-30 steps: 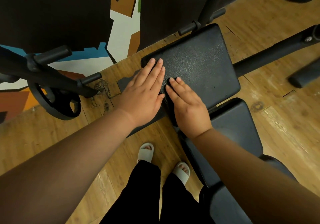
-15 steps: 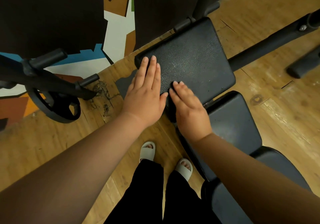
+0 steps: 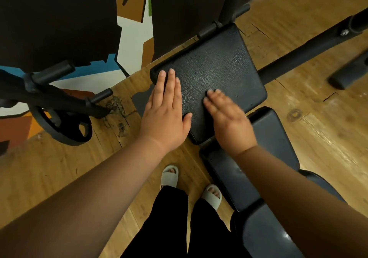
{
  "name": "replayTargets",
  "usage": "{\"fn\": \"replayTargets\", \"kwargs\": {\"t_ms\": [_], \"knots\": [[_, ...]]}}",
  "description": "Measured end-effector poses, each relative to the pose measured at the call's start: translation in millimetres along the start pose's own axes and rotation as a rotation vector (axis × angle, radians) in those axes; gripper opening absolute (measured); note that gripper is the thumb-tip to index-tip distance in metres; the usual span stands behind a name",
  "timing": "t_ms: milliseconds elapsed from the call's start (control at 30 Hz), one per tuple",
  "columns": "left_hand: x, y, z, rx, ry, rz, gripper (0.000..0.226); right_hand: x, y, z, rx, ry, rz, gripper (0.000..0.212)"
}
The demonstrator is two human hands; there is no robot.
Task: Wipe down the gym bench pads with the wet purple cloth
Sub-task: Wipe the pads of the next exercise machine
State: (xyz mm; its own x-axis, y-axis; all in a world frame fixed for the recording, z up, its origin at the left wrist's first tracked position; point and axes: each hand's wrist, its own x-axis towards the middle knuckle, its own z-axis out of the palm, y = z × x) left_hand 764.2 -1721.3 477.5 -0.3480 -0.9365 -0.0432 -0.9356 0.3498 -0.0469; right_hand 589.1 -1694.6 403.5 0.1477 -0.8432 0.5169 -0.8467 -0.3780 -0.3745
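The right hand, blurred, slides toward 3 o'clock across the top bench pad, parting from the left hand resting at its 9 o'clock edge, both with fingers straight, holding nothing; no purple cloth shows, so real wiping seems unstarted.

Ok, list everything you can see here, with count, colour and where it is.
top pad: one, black, centre, under both hands
lower pads: two, dark, lower right
plate: one, black, left, by the frame
frame: one, black, left
floor: wood, tan, all round
wall: painted black, white, blue, brown, top left
purple cloth: none visible
sandals: two, white, bottom centre
trousers: one, black, bottom centre
left hand: one, flat on top pad's left edge
right hand: one, blurred, flat on top pad's near edge
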Motion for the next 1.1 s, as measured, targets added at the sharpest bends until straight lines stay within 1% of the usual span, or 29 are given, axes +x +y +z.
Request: {"fn": "replayTargets", "kwargs": {"t_ms": [100,133,167,233,300,333,367,400,467,500,533,600,667,733,767,800,867,900,933,967,1033,1100], "knots": [[0,5,3,0.032,0.030,-0.012,0.079,19,13,-1,-0.054,0.092,0.272,0.037],[0,7,4,0.041,0.036,-0.020,0.079,18,6,2,-0.049,0.116,0.306,0.037],[1,10,5,0.047,0.043,-0.032,0.080,13,-3,5,-0.030,0.119,0.286,0.036],[3,13,6,0.049,0.060,-0.045,0.079,-2,-16,9,0.030,0.073,0.141,0.034],[7,12,7,0.071,0.091,0.006,0.077,-10,-13,4,0.062,0.007,0.014,0.035],[9,11,8,0.096,0.113,0.056,0.076,-7,-5,1,0.057,-0.002,-0.014,0.035],[13,11,8,0.117,0.133,0.104,0.074,-2,4,-2,0.037,0.009,-0.005,0.035],[17,12,8,0.127,0.150,0.135,0.072,5,13,-3,0.013,0.036,0.048,0.035],[26,14,8,0.121,0.176,0.149,0.068,19,23,-5,-0.013,0.108,0.223,0.035],[30,16,7,0.115,0.185,0.146,0.067,22,20,-3,-0.012,0.141,0.286,0.036],[34,18,7,0.107,0.189,0.142,0.067,20,13,0,-0.003,0.160,0.304,0.037],[38,21,10,0.106,0.190,0.131,0.068,8,-4,7,0.036,0.148,0.251,0.036],[38,21,14,0.130,0.202,0.127,0.069,-6,-11,8,0.070,0.095,0.147,0.035],[37,22,17,0.130,0.225,0.125,0.069,-3,3,0,0.045,0.047,0.044,0.034],[37,22,17,0.127,0.237,0.122,0.070,3,13,-3,0.013,0.051,0.034,0.034],[37,22,17,0.127,0.247,0.120,0.070,12,24,-5,-0.017,0.075,0.082,0.035],[38,23,17,0.136,0.254,0.117,0.071,26,32,-8,-0.019,0.141,0.298,0.038],[38,23,17,0.141,0.254,0.116,0.071,29,26,-6,-0.012,0.169,0.364,0.039],[38,24,18,0.143,0.256,0.116,0.071,27,16,-1,-0.004,0.180,0.365,0.038],[38,24,18,0.145,0.257,0.115,0.071,21,6,3,0.013,0.173,0.319,0.037],[38,23,19,0.151,0.256,0.113,0.071,7,-2,7,0.050,0.111,0.151,0.034],[37,23,20,0.150,0.261,0.111,0.071,5,16,-2,0.033,0.051,-0.020,0.032]]}}
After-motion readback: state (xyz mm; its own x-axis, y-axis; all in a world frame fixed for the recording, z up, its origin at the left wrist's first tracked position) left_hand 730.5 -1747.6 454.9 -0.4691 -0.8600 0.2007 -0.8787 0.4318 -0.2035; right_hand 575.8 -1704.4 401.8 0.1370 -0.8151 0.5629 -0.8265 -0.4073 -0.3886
